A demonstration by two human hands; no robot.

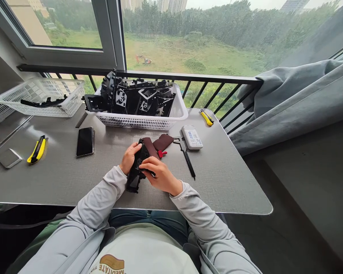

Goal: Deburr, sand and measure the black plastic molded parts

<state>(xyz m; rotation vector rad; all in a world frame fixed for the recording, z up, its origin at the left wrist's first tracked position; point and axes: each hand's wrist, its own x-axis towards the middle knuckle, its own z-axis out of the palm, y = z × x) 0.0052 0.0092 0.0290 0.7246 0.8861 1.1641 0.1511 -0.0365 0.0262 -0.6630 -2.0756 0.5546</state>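
Note:
My left hand (129,158) is closed on the upper left side of a long black plastic part (133,181), held tilted above the table's front. Bent over the middle of that part is my right hand (159,176), its thumb and fingers pinched together. Something dark and slim shows under these fingers, too small to name. Just beyond the hands lie a dark maroon cloth strip or pouch (163,142) and a small red piece (161,153). A caliper (185,155) rests to the right of them.
A white basket (137,121) full of black plastic parts stands at the back, with another white basket (45,108) on the left. On the table lie a phone (85,142), a yellow utility knife (37,149), another yellow knife (207,118) and a white case (192,137).

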